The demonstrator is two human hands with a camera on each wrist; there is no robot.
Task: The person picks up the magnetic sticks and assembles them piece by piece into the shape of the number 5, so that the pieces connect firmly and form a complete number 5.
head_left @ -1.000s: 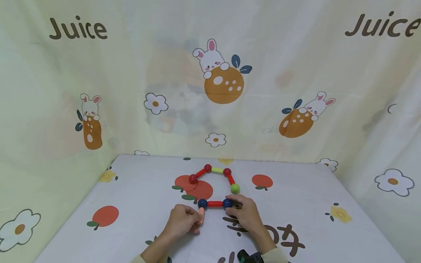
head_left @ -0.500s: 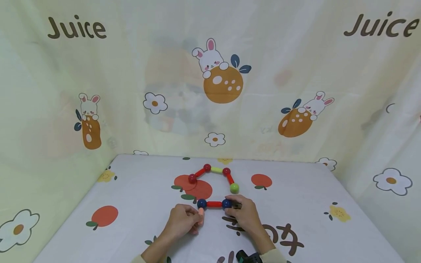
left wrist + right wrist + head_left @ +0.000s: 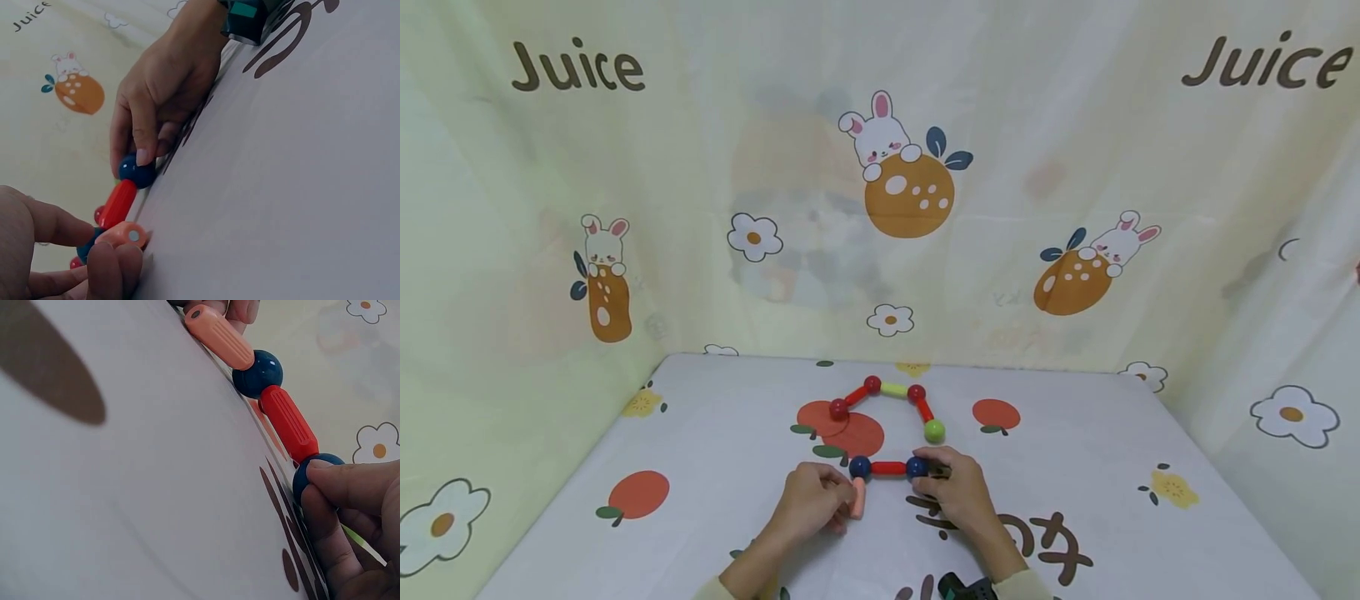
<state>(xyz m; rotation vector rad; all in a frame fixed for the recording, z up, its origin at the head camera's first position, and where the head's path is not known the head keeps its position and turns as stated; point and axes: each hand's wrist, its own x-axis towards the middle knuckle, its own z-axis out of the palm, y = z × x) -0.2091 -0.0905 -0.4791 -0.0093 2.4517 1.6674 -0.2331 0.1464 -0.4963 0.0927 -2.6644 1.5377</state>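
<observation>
Two dark blue balls, one left (image 3: pixel 860 467) and one right (image 3: pixel 917 468), are joined by a red rod (image 3: pixel 888 468) on the table. From the left ball a pink rod (image 3: pixel 858 498) points toward the person; its ridged side and end show in the right wrist view. My left hand (image 3: pixel 811 502) is at the pink rod's left side, fingers loosely bent and close against it; the rod's top shows uncovered in the head view. My right hand (image 3: pixel 958 492) pinches the right blue ball (image 3: pixel 303 478) between thumb and fingers.
Behind lies an arched chain of red balls (image 3: pixel 872 385), red rods and a yellow-green rod (image 3: pixel 894 389), with a green ball (image 3: pixel 934 431) at its right end. The white tablecloth (image 3: pixel 715 467) has printed fruit. A patterned curtain (image 3: pixel 805 142) hangs behind and at both sides.
My left hand has eased slightly left off the pink rod, and more of the rod shows. My right hand stays on the right blue ball. The arched chain has not moved.
</observation>
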